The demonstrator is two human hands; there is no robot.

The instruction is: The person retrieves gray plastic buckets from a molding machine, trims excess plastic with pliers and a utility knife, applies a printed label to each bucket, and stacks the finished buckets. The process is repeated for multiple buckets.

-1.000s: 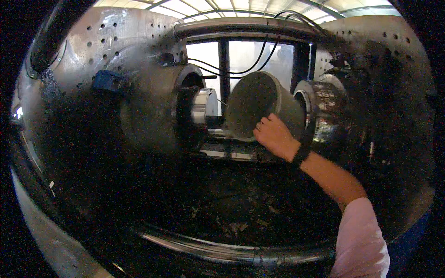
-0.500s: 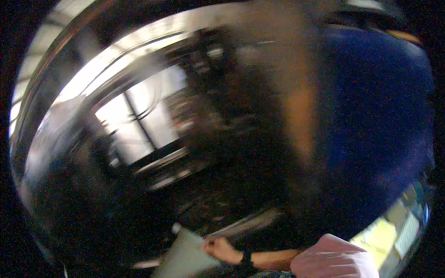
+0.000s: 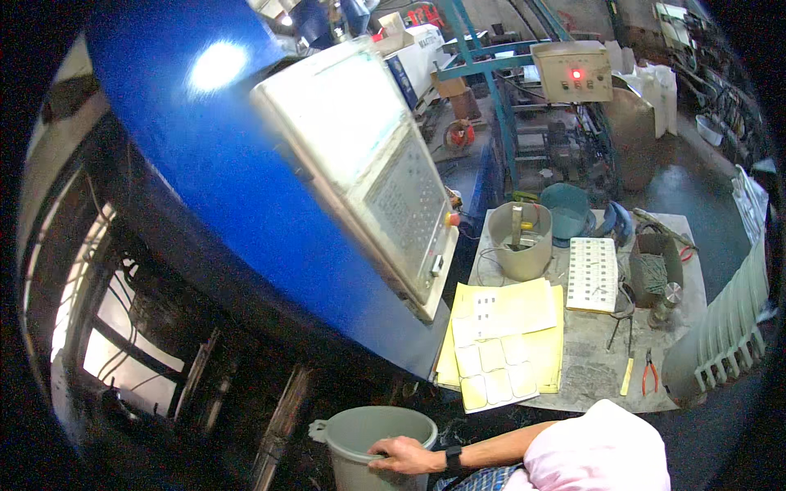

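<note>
A grey plastic bucket [image 3: 352, 473] with a small lug on its rim is at the bottom of the view, its mouth facing up. My right hand [image 3: 403, 455] is closed over the near right part of that rim, fingers curled at the edge. A dark band circles the wrist, and a pale pink sleeve covers the upper arm. The visible inside of the bucket is bare, but its bottom is hidden. My left hand is out of view.
A blue machine [image 3: 205, 188] with a tilted control panel [image 3: 397, 192] fills the left. On the worktable [image 3: 589, 368] lie yellow sheets [image 3: 512, 307], red-handled pliers [image 3: 649, 372] and another grey bucket [image 3: 524, 258]. A pale ribbed object [image 3: 729, 311] stands right.
The view has swung to the right, bringing the control panel and worktable into sight. My right hand stays on the bucket's rim, and the bucket now shows upright and sharper.
</note>
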